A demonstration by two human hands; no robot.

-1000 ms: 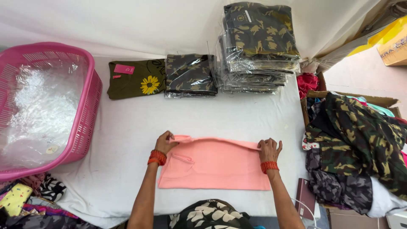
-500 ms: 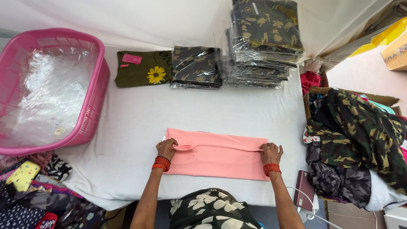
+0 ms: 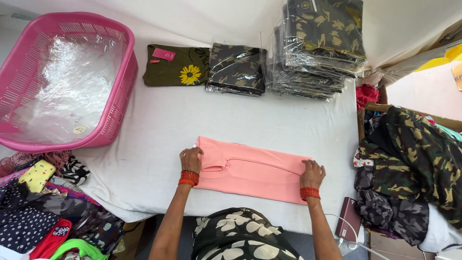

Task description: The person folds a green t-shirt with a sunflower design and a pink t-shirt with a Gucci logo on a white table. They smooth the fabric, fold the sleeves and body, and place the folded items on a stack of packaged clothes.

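Observation:
A salmon-pink garment lies folded into a long strip on the white-covered table, near its front edge. My left hand rests flat on the garment's left end. My right hand presses on its right end. Both wrists wear red bangles. Neither hand holds anything up; the fingers lie on the cloth.
A pink plastic basket lined with clear plastic stands at the left. An olive folded shirt with a yellow flower, a bagged camouflage garment and a tall stack of bagged ones sit at the back. Camouflage clothes pile at right, mixed fabrics at lower left.
The pink garment has been folded narrower into a long strip. Both hands moved apart along it and now press its two ends.

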